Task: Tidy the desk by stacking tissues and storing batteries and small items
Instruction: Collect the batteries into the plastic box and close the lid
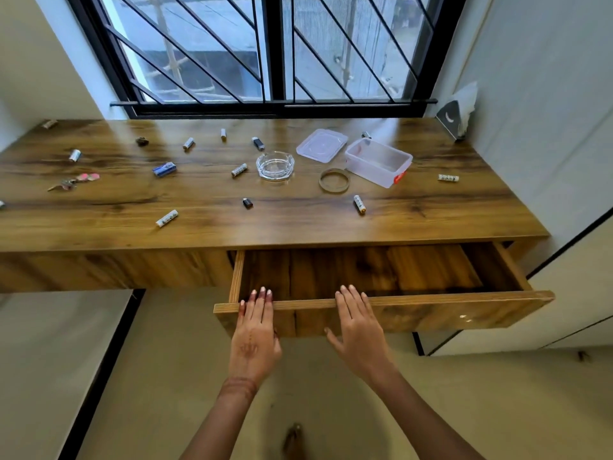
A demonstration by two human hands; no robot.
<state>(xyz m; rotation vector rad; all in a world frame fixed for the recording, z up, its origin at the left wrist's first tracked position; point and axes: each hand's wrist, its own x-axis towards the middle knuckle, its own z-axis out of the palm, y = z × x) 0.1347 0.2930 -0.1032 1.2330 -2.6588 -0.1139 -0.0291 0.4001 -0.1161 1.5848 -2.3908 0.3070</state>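
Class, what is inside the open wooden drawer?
The open wooden drawer shows only bare floor, nothing stored. Its rear, under the brown wooden desktop, is hidden.

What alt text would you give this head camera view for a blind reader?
A person's left hand and right hand rest flat on the front edge of an open desk drawer. On the desk lie scattered batteries, a glass ashtray and a lidless plastic box.

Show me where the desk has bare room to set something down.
Bare: the front strip of the desk, between the white battery and the gold-tipped battery; also the front right corner, nearer than the right-hand battery. Crowded: around the ashtray, ring and container.
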